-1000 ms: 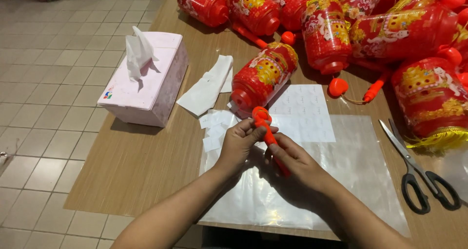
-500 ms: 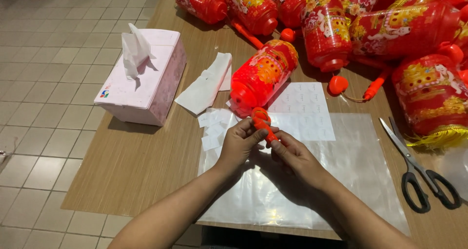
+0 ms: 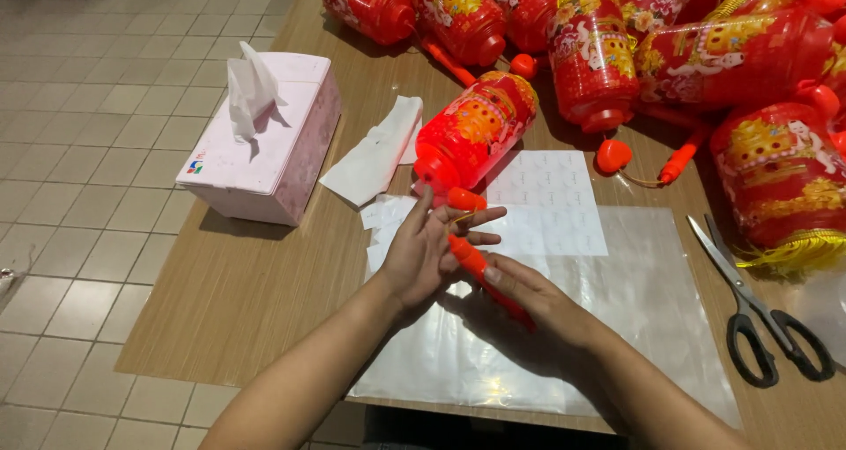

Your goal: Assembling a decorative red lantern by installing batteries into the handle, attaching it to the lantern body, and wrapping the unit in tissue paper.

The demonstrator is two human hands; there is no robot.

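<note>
Over a clear plastic sheet (image 3: 634, 327) on the wooden table (image 3: 247, 300), both my hands meet on a red-orange plastic stick (image 3: 480, 269). My left hand (image 3: 427, 252) has its fingers spread around the stick's upper end, where an orange knob (image 3: 464, 199) shows. My right hand (image 3: 529, 296) grips the stick's lower part. Just beyond the hands lies a red cylindrical lantern (image 3: 476, 128) with gold print, on its side.
Several more red lanterns (image 3: 705, 53) are heaped at the back right. A pink tissue box (image 3: 269, 146) stands at the left, with a white paper strip (image 3: 374, 155) beside it. A sticker sheet (image 3: 546, 199) lies behind the hands. Black scissors (image 3: 758, 318) lie at the right.
My left hand's fingers have spread open around the stick's top. Both hands stay in about the same place over the plastic sheet.
</note>
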